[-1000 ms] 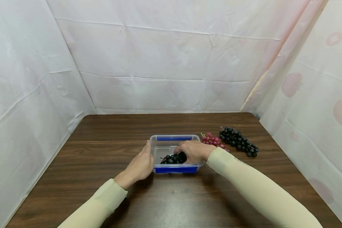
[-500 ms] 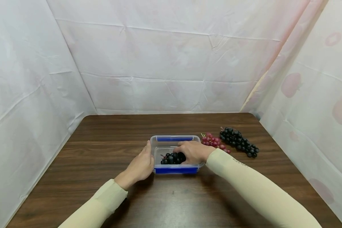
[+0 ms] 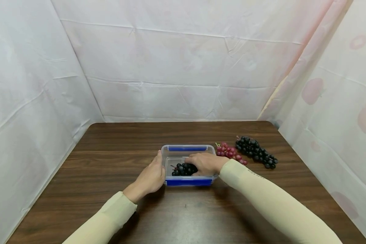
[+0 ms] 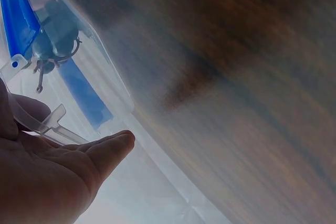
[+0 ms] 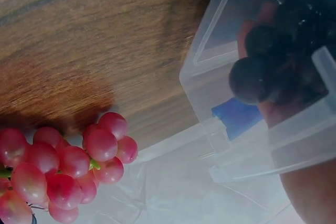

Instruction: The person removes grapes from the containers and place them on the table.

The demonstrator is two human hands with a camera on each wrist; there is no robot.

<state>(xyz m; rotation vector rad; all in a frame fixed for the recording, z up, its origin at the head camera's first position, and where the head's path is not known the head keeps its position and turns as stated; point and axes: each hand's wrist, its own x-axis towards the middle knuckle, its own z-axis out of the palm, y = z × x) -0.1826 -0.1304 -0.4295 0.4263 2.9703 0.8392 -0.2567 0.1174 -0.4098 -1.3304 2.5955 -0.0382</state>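
A clear plastic food container [image 3: 166,155] with blue clips stands in the middle of the table. My left hand [image 3: 151,174] rests along its left wall with the fingers straight; the left wrist view shows this hand [image 4: 58,171] at the transparent rim. My right hand [image 3: 204,164] reaches inside and holds the right end of a bunch of black grapes [image 3: 183,169] low in the container. Through the clear wall in the right wrist view, fingers show around the dark grapes [image 5: 249,80]. The bunch's stem points left.
A bunch of red grapes [image 3: 230,151] lies just right of the container, close to my right wrist. Beyond it lies a second bunch of black grapes [image 3: 256,151]. White sheeting [image 3: 177,101] hangs behind and beside the brown table [image 3: 125,149].
My right hand has shifted slightly left inside the container, with the black grapes still in its grasp. The left hand stays at the left wall, and the other bunches have not moved.
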